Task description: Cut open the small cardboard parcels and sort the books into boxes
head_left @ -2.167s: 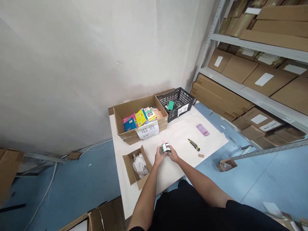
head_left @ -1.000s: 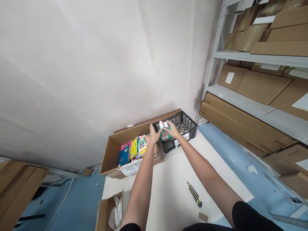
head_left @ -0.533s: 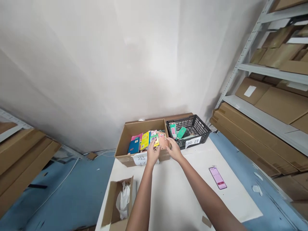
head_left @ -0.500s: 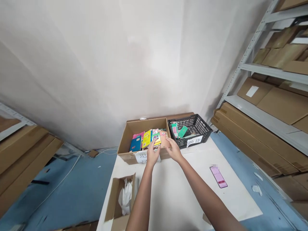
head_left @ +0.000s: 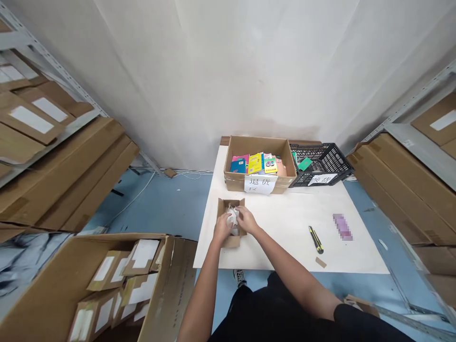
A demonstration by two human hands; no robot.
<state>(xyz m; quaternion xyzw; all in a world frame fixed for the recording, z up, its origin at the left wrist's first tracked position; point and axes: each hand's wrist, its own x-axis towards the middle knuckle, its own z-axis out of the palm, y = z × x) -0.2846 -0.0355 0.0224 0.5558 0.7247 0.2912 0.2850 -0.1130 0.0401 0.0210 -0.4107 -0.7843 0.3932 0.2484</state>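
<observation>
A small open cardboard box [head_left: 231, 241] stands on the white table with its flaps up. Crumpled white paper [head_left: 232, 217] lies in its opening. My left hand [head_left: 222, 228] grips this paper from the left, fingers curled over the box's side. From the right, my right hand [head_left: 247, 220] pinches the same paper between thumb and fingers. Whatever is under the paper is hidden. Behind the small box is a larger open carton [head_left: 231, 183] of colourful booklets, including a yellow booklet [head_left: 255, 163] and a dark blue booklet [head_left: 238, 166].
A black plastic crate [head_left: 299, 180] with green items adjoins the carton. On the table's right lie a yellow-black utility knife [head_left: 315, 240], a cardboard scrap [head_left: 320, 262] and a phone [head_left: 342, 227]. A big carton [head_left: 171, 280] of labelled parcels stands lower left. Loaded shelves flank both sides.
Both hands have left the booklets in the large carton and come back toward me, down to the small box, where they now hold the white paper. The view has tilted down and shifted left.
</observation>
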